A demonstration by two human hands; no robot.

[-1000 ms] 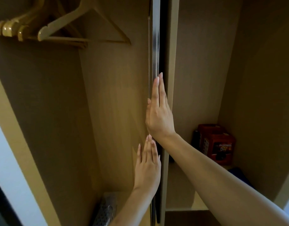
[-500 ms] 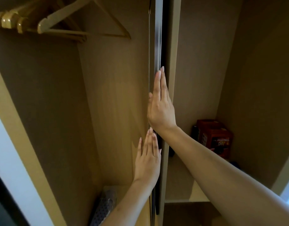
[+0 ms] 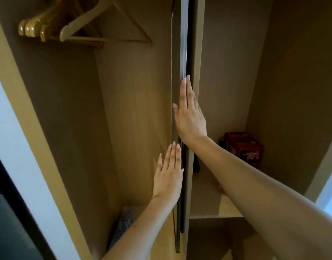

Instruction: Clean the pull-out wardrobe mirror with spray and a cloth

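My right hand point(image 3: 189, 117) and left hand point(image 3: 169, 175) lie flat and open against the mirror point(image 3: 184, 44), seen edge-on, perhaps tucked beside the divider point(image 3: 198, 53); hanging space stands open leftward.

Tan wood-grain wardrobe panels point(image 3: 135, 113); pale wooden hangers point(image 3: 82, 25); silver-grey mirror edge point(image 3: 184, 44); red-orange box point(image 3: 244, 149) with dark print; grey perforated mat point(image 3: 122, 228).

Location: bedroom or hotel-room wardrobe interior. Indicators: wood-laminate panels point(image 3: 133, 109); wooden coat hangers point(image 3: 71, 29) grouped at upper left; shelf point(image 3: 215, 215) in right compartment carrying red boxes point(image 3: 244, 149) at its back corner; narrow vertical divider point(image 3: 197, 53) between compartments.
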